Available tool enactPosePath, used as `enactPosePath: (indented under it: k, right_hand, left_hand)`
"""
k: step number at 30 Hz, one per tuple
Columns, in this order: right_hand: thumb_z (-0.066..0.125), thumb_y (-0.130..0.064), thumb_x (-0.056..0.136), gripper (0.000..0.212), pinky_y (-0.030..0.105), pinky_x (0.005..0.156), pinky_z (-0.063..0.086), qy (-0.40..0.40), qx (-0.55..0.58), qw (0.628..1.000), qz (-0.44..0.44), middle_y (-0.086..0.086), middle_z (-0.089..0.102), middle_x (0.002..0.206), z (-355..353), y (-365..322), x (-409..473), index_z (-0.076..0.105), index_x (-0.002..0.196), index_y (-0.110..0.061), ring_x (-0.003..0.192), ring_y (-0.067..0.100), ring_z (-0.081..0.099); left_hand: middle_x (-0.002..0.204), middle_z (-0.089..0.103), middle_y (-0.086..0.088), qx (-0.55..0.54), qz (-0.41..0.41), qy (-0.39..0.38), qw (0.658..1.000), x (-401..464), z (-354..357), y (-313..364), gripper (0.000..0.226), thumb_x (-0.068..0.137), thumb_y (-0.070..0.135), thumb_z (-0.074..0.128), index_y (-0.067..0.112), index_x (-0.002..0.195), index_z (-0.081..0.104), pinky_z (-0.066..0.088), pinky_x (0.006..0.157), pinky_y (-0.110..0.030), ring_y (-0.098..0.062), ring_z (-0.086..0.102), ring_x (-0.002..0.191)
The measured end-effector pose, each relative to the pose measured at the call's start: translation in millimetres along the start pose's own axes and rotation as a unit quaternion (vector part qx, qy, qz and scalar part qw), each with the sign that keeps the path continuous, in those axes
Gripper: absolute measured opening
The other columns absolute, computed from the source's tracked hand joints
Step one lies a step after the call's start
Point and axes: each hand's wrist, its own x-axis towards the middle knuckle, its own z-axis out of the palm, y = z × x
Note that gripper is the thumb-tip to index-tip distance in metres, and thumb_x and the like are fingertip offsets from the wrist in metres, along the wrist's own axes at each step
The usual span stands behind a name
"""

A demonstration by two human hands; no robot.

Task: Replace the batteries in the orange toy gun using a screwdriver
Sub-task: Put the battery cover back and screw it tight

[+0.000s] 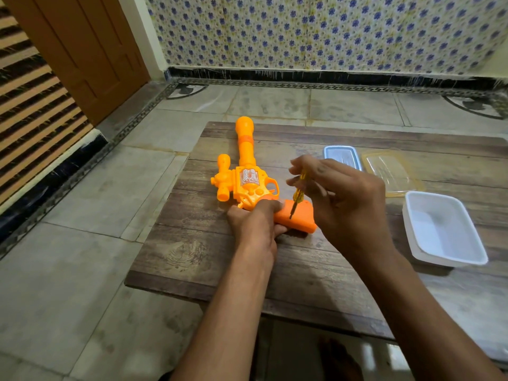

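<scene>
The orange toy gun (245,171) lies flat on the low wooden table (192,254), barrel pointing away from me, its grip (301,218) toward the right. My left hand (254,224) grips the gun where the grip meets the body and holds it down. My right hand (341,199) pinches a small screwdriver (297,192) with a yellow translucent handle. The screwdriver stands nearly upright, and its dark tip touches the top face of the grip. No batteries are in sight.
A white plastic tub (442,229) stands at the table's right side. Behind it lie a clear lid (391,171) and a small blue-rimmed container (342,156). The table stands on a tiled floor, with a wooden door at far left.
</scene>
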Motion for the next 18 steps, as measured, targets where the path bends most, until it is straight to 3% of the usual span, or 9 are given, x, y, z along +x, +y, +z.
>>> enactPosePath:
  k: [6,12,15,18]
  right_hand:
    - [0.082,-0.010,0.086,0.021,0.030,0.065,0.055,0.033,-0.061,0.997,-0.019,0.007,0.073,0.088,2.7,-1.4,0.1,0.077,0.105,-0.003,0.075,0.017,0.069]
    - [0.086,-0.010,0.081,0.022,0.027,0.064,0.050,0.041,-0.086,0.995,-0.013,0.010,0.070,0.086,6.8,-5.7,-1.1,0.076,0.099,-0.001,0.070,0.020,0.066]
    - [0.087,-0.009,0.080,0.023,0.023,0.064,0.048,0.040,-0.093,0.995,-0.016,0.010,0.069,0.085,8.8,-7.8,-1.0,0.076,0.099,-0.001,0.070,0.018,0.063]
    - [0.087,-0.010,0.080,0.023,0.019,0.064,0.046,0.038,-0.095,0.995,-0.011,0.009,0.069,0.084,10.1,-7.7,-0.1,0.075,0.099,-0.002,0.069,0.019,0.062]
  left_hand:
    - [0.115,0.070,-0.017,-0.008,-0.010,-0.004,1.000,-0.1,0.9,1.8,0.056,0.076,-0.009,0.073,0.012,0.124,0.055,0.062,0.078,-0.063,-0.038,0.072,0.096]
    - [0.113,0.069,-0.019,-0.012,-0.007,-0.004,1.000,-3.1,2.1,2.5,0.051,0.076,-0.011,0.071,0.013,0.118,0.053,0.060,0.080,-0.065,-0.041,0.072,0.097]
    - [0.118,0.069,-0.024,-0.022,-0.005,-0.008,1.000,-4.1,2.0,3.9,0.065,0.066,-0.008,0.071,0.009,0.126,0.055,0.060,0.075,-0.069,-0.047,0.072,0.098]
    - [0.120,0.068,-0.023,-0.012,-0.007,-0.003,1.000,-3.4,0.7,3.7,0.064,0.071,-0.009,0.070,0.009,0.130,0.053,0.061,0.075,-0.066,-0.044,0.072,0.099]
